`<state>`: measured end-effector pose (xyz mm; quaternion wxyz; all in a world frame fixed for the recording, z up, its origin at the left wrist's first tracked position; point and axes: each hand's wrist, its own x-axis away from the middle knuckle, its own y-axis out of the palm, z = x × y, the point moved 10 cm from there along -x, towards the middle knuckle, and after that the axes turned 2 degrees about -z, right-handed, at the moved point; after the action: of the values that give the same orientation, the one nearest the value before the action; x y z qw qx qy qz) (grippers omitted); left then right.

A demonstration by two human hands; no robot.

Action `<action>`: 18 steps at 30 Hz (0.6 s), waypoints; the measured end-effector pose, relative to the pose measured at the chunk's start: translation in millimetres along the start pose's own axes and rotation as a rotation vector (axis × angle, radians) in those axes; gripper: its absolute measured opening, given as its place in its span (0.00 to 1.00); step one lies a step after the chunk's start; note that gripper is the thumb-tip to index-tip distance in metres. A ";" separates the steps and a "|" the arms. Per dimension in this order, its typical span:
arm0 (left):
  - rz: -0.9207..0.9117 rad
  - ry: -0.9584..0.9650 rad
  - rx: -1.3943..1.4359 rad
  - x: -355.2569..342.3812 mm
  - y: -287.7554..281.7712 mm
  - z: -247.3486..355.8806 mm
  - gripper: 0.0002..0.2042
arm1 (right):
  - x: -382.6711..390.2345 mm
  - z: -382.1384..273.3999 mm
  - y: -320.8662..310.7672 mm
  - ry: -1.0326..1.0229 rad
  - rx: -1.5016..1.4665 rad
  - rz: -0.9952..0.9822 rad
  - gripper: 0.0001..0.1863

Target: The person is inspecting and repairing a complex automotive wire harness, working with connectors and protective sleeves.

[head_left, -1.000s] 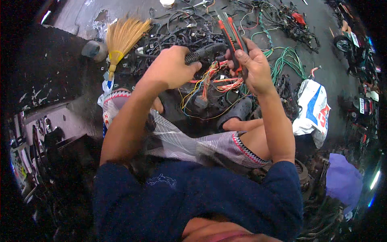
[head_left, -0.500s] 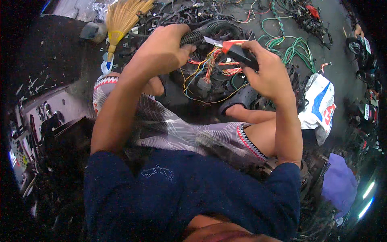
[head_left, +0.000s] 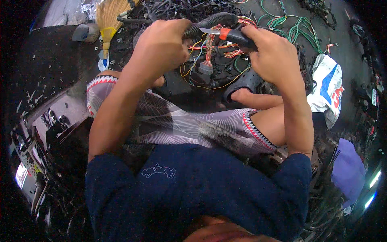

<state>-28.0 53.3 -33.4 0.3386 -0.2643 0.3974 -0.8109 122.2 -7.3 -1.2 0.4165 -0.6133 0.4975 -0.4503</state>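
Observation:
My left hand [head_left: 163, 44] is closed around a black corrugated wire conduit [head_left: 215, 20], which arches to the right from the fist. In my right hand [head_left: 274, 52] is a utility knife [head_left: 238, 38] with a black handle and an orange part near the blade. Its bare blade points left and lies close along the underside of the conduit; whether it touches I cannot tell. Below the blade hang red, yellow and blue wires [head_left: 209, 50] ending in a grey connector [head_left: 206, 68]. More red and white wires come out at the conduit's right end.
Black cable scraps lie heaped beyond my hands. Green wires [head_left: 302, 32] sprawl at the far right. A straw broom [head_left: 108, 20] and a grey rounded object [head_left: 86, 32] are at the far left. A white plastic bag [head_left: 325, 88] and a purple cloth [head_left: 348, 169] lie on my right.
The knife has turned flatter, its blade now alongside the conduit. The conduit's right part is lifted into clearer view. The whole view has shifted slightly.

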 end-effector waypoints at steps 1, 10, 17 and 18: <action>0.001 0.030 -0.043 -1.4 3.6 3.1 0.17 | -0.1 0.2 -0.1 0.015 0.053 0.006 0.15; 0.093 0.165 -0.249 7.9 5.6 19.5 0.12 | -13.6 31.2 33.4 0.132 0.116 -0.063 0.15; 0.108 -0.034 -0.016 14.3 -17.0 -5.3 0.13 | 6.2 113.3 -7.1 0.407 0.272 0.147 0.16; 0.086 -0.024 -0.002 14.4 -16.0 -1.1 0.14 | 9.1 90.5 -7.8 0.366 0.182 0.094 0.16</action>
<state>-43.2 50.1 -18.5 0.3777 -0.2568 0.4054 -0.7918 212.5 -9.4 -14.8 0.3935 -0.4572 0.5502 -0.5774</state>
